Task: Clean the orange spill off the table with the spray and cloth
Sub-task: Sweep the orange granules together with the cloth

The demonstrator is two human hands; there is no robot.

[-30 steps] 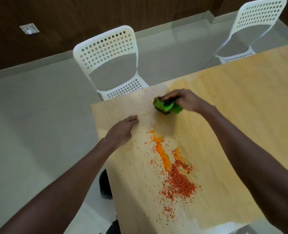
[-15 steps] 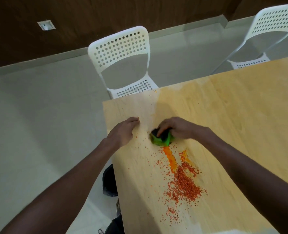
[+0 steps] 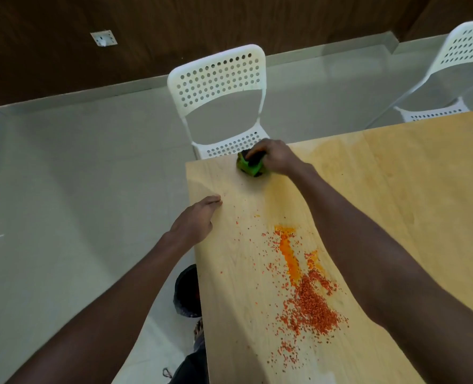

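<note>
**Right hand on green cloth at far table edge, spill untouched nearer in**

Right hand (image 3: 278, 159) grips a bunched green cloth (image 3: 250, 167), fingers curled over the top, grip clenched on it, pressing it down on the table (image 3: 395, 189). Cloth sits right at the far edge, near the left corner, just in front of the white perforated chair (image 3: 218, 87). Something dark shows under the fingers on top of the cloth; can't tell what.

Left hand (image 3: 195, 220) lies flat at the table's left edge, fingers straight and together, grip released, holding nothing.

Orange spill (image 3: 310, 300) lies between the two forearms, well apart from the cloth: a bright orange smear streak at the far end, a dense patch of red-orange granules nearer the camera, loose specks scattered around. Table surface looks wet and shiny between cloth and spill.

Second white chair (image 3: 462, 51) at upper right. Dark round object (image 3: 185, 292) on the floor below the table's left edge. No spray bottle in view.
</note>
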